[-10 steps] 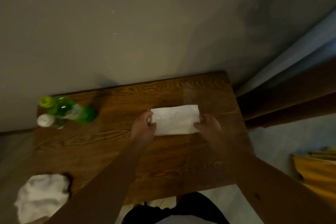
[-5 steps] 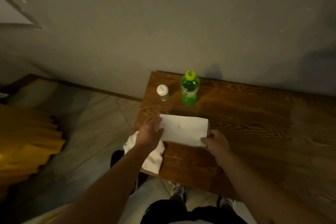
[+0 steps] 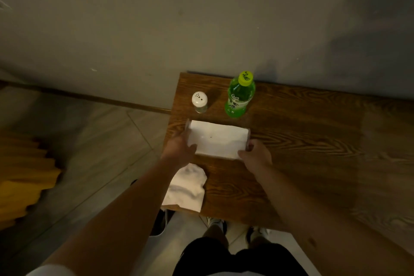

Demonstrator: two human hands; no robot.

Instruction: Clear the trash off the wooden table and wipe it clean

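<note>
A white rectangular tissue holder (image 3: pixel 217 139) with brown end panels sits near the left end of the wooden table (image 3: pixel 302 141). My left hand (image 3: pixel 180 148) grips its left end and my right hand (image 3: pixel 255 154) grips its right end. Whether it rests on the wood or hangs just above it, I cannot tell. A crumpled white cloth (image 3: pixel 187 188) lies at the table's front left corner, partly under my left forearm. Behind the holder stand a green bottle (image 3: pixel 239 96) with a yellow-green cap and a small white-topped shaker (image 3: pixel 199 102).
A grey wall runs along the back edge of the table. Tiled floor (image 3: pixel 89 141) lies to the left, with a yellow object (image 3: pixel 22 175) at the far left. My legs and shoes (image 3: pixel 215 224) show below the table's front edge.
The view has swung left, so the table's left end, bottle and shaker are now centred. The tissue holder has travelled with both hands toward the left end, near the bottle and cloth.
</note>
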